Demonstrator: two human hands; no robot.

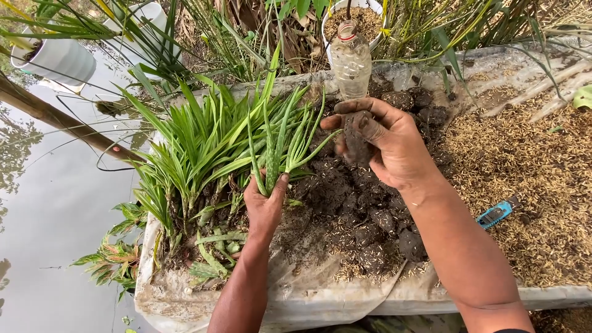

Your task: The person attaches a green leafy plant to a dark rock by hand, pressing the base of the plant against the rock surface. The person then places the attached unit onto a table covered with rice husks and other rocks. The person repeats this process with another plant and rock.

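The left hand [265,206] grips a small spotted green aloe plantlet [274,145] by its base, above the dark soil heap [351,203]. The right hand [385,145] clenches a dark, crumbly soil clod [356,140]. Risk: too tight a grip could snap leaves, and the clod may crumble. A clear plastic bottle [351,58] stands upright, contents unclear; the white pot [353,18] holds husk mix.

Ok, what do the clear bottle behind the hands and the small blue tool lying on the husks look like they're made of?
The clear ribbed bottle looks like thin transparent plastic, dulled by dirt and droplets, with its cap off. The small blue tool on the pale grain husks seems to have a glossy moulded plastic handle; any metal part is too small to tell.
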